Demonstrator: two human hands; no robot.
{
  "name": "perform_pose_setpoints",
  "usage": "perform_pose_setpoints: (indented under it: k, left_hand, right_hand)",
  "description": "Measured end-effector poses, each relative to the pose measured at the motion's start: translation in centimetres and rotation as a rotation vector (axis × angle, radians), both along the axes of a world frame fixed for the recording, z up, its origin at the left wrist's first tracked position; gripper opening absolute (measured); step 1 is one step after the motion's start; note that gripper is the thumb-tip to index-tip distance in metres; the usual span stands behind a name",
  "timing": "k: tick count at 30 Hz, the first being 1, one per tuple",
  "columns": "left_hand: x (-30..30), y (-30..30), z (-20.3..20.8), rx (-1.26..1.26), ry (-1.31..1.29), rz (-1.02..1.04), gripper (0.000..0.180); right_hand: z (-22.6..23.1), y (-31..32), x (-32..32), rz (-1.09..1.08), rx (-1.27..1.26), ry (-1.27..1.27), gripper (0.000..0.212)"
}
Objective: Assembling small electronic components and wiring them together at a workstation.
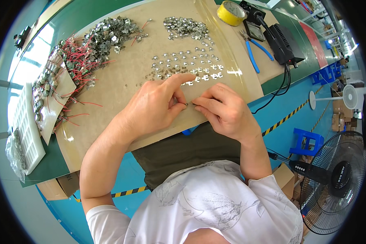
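Close to the board's near edge, my left hand (pixel 158 101) and my right hand (pixel 225 106) face each other, fingertips a short gap apart. The left thumb and a finger are pinched together, with its index finger stretched out above them. Thumb and fingers of the right hand are also closed in a pinch. Something tiny and dark shows at the fingertips, too small to name. Just beyond the hands, small bent metal pieces (pixel 184 63) stand in rows on the brown work board (pixel 122 73). A pile of similar silvery pieces (pixel 185 27) lies behind them.
At the left is a heap of metal parts (pixel 112 34) and parts with red wires (pixel 75 55), beside a white plastic tray (pixel 28 130). Blue-handled pliers (pixel 253 56), yellow tape (pixel 231 13) and a black device (pixel 286 42) lie right. A fan (pixel 339 179) stands behind my right arm.
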State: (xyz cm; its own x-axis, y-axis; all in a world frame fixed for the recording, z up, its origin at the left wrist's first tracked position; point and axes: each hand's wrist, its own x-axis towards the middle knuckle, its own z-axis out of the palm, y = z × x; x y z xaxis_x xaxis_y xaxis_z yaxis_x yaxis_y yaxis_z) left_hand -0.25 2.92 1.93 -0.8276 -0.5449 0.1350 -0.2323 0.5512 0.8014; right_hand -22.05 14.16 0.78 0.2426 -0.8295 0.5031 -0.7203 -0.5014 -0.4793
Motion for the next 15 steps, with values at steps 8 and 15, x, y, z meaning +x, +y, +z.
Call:
perform_pose_setpoints:
  k: [8, 15]
  left_hand:
    - [-0.01, 0.01, 0.06, 0.005, -0.007, 0.000, 0.058]
    - [0.05, 0.00, 0.02, -0.013, -0.002, -0.002, 0.055]
  right_hand:
    - [-0.07, 0.02, 0.00, -0.003, 0.006, 0.005, 0.024]
    - [0.34, 0.32, 0.27, -0.022, 0.023, 0.066, 0.024]
